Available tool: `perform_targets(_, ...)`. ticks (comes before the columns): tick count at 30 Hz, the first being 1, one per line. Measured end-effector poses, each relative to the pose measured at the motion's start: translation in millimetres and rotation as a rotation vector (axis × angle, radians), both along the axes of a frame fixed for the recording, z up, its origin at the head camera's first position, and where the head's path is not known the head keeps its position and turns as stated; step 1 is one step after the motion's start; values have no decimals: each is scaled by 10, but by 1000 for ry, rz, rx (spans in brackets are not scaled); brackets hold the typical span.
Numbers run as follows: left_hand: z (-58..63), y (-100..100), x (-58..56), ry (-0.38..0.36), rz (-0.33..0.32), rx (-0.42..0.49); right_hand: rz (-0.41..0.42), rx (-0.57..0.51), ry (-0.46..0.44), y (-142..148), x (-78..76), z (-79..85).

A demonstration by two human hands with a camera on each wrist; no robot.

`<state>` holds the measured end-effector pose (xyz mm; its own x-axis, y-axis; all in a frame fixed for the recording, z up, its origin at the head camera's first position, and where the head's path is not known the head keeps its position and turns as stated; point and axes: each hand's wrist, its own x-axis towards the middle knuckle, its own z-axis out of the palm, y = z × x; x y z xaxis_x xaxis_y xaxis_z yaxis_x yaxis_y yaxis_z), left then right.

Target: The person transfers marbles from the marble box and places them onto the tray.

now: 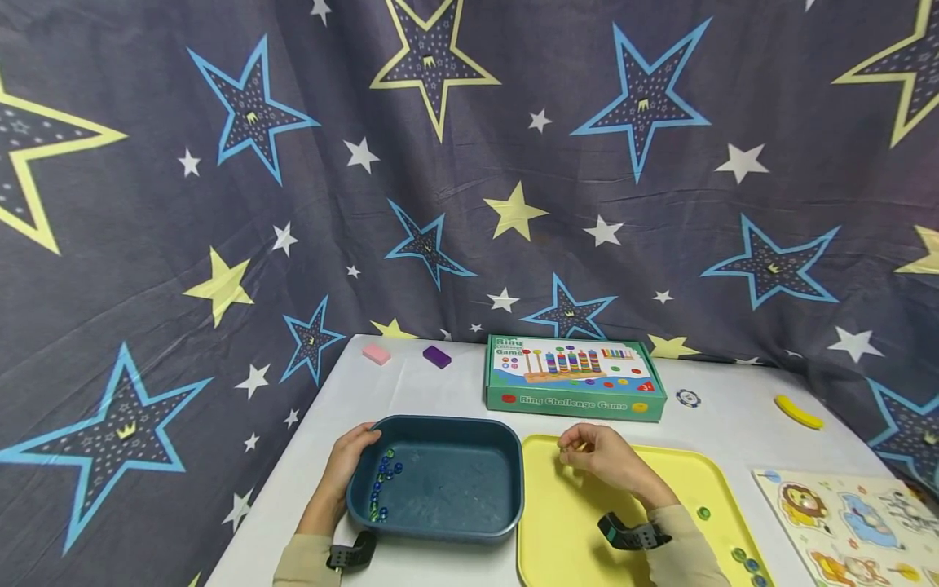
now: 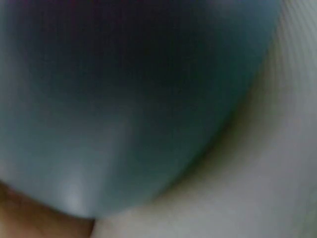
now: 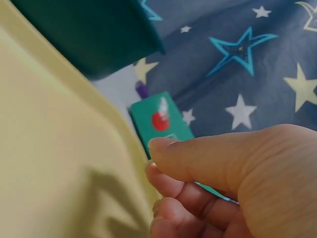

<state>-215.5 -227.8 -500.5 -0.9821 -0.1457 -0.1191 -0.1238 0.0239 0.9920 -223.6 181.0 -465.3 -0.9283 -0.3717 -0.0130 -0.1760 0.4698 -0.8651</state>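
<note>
My left hand [image 1: 349, 456] grips the left rim of a dark blue-green plastic basin [image 1: 455, 477], its thumb over the edge. Several blue and green glass marbles [image 1: 377, 493] lie along the basin's left side. Blurred and very close, the basin wall [image 2: 124, 124] fills much of the left wrist view, with a bit of the hand at the lower left corner. Over the yellow tray [image 1: 557, 522], my right hand [image 1: 605, 458] pinches a marble between thumb and index finger; the fingertips hide nearly all of it. Several more marbles [image 1: 739, 555] lie along the tray's right side.
Behind the tray stands a green Ring Challenge Game box [image 1: 575, 379]. Pink [image 1: 376, 354] and purple [image 1: 437, 356] blocks lie at the back left. A poker chip [image 1: 688, 398], a yellow banana-shaped piece [image 1: 798, 412] and an animal puzzle board [image 1: 844, 522] are on the right.
</note>
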Motion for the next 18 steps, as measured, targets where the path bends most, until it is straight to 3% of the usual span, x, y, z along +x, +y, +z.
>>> perform_targets(4,1,5,-1,0,5,-13,1,20,15,-20,-28,-113)
perform_targets(8,14,7,8,-4,2,-15,-23,121,106,-68,-61,-242)
perform_targets(12,22,6,17,-6,-4,-5,-57,200,174,-137,-50,-282)
perform_targets(18,20,9,23,2,-9,1,-62,246,182,-161,-39,-298)
